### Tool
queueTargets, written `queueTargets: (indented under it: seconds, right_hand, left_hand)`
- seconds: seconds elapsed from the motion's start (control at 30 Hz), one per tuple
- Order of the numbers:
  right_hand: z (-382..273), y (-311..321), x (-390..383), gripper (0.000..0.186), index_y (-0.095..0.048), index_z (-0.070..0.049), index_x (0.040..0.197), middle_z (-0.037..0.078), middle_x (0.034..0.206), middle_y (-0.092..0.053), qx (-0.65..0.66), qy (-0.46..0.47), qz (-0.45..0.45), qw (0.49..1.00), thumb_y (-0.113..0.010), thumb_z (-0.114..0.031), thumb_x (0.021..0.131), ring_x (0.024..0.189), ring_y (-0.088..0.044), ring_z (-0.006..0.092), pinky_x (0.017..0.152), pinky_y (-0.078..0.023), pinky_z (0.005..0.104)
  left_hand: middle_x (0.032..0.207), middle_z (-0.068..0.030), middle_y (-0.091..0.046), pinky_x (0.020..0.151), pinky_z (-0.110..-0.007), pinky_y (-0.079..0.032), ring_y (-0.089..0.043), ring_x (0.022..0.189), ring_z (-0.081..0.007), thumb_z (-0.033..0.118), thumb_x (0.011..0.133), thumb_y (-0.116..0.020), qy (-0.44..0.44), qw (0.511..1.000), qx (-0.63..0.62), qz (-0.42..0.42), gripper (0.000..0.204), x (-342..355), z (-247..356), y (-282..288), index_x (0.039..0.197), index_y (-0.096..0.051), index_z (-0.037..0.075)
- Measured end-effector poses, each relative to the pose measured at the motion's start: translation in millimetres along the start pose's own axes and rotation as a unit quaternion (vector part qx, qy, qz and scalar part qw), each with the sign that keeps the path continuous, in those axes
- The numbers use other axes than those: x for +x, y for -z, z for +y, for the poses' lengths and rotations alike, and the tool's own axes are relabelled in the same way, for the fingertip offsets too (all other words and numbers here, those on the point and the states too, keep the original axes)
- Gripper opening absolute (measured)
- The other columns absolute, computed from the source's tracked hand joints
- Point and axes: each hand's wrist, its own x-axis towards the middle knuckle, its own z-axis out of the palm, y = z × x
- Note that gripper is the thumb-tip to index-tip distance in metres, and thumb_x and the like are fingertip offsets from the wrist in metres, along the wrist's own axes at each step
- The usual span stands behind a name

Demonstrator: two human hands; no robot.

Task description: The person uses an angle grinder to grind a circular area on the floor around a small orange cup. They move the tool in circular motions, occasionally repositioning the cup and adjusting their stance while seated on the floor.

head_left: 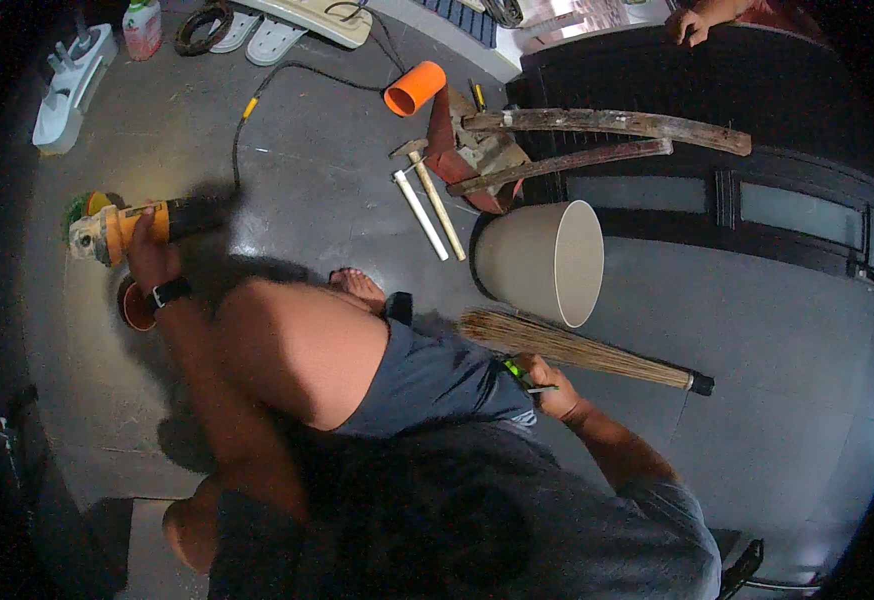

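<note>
At the left, my left hand (152, 258), with a watch on its wrist, is wrapped round the yellow body of an angle grinder (117, 235). The grinder's metal head points left, beside a green and yellow round piece (89, 205); its dark rear end points right. Just below the hand, a short orange-brown pipe piece (138, 305) sits on the floor, partly hidden by my forearm. Beside my shorts, my right hand (552, 388) is closed on a small bright green tool (515, 368) with a thin grey part; its exact kind is unclear.
A black cord (242, 130) crosses the floor. Ahead are an orange pipe (415, 88), a hammer (435, 200), a white tube (422, 217) and a red wood-handled dustpan (452, 140). Rightward lie a beige bin (557, 262) and stick broom (582, 350). Another person's hand (689, 25) shows top right.
</note>
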Motion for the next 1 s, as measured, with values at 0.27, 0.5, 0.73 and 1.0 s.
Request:
queueTargets:
  seconds: [0.27,0.5,0.73,1.0]
  right_hand:
    - [17,70,-17,0.047,-0.049,-0.007,0.132,0.020,0.122,-0.059,-0.075,-0.033,0.017,0.997,-0.069,-0.021,0.091,0.107,-0.061,0.0427,0.088,-0.051,0.0483]
    - [-4,225,98,0.042,-0.050,-0.004,0.128,0.024,0.108,-0.064,-0.197,0.036,0.345,0.917,-0.067,-0.014,0.091,0.095,-0.065,0.0423,0.081,-0.053,0.0434]
    - [-20,428,256,0.041,-0.057,0.009,0.112,0.015,0.084,-0.069,0.285,0.011,0.523,0.803,-0.054,-0.030,0.104,0.071,-0.068,0.0198,0.063,-0.058,0.0319]
    - [47,555,398,0.039,-0.056,0.004,0.119,0.011,0.105,-0.060,0.347,0.217,0.489,0.771,-0.058,-0.030,0.099,0.089,-0.063,0.0218,0.071,-0.051,0.0332]
  left_hand:
    - [0.111,-0.0084,-0.068,0.094,-0.041,-0.053,-0.066,0.101,-0.0251,0.018,0.087,-0.072,0.131,0.987,-0.091,0.016,0.036,10,1,8,0.118,-0.063,0.003]
    - [0.114,-0.0072,-0.069,0.095,-0.038,-0.051,-0.066,0.103,-0.0244,0.020,0.087,-0.072,0.083,0.995,-0.051,-0.003,0.039,-3,0,6,0.120,-0.063,0.004]
    - [0.119,-0.0084,-0.067,0.098,-0.038,-0.049,-0.063,0.109,-0.0222,0.016,0.087,-0.071,-0.031,0.999,0.022,0.014,0.038,-6,-37,-25,0.122,-0.064,0.002]
    - [0.121,-0.0107,-0.066,0.098,-0.037,-0.049,-0.061,0.113,-0.0247,0.014,0.093,-0.060,-0.096,0.947,0.299,0.062,0.028,-5,-57,-23,0.120,-0.067,0.007]
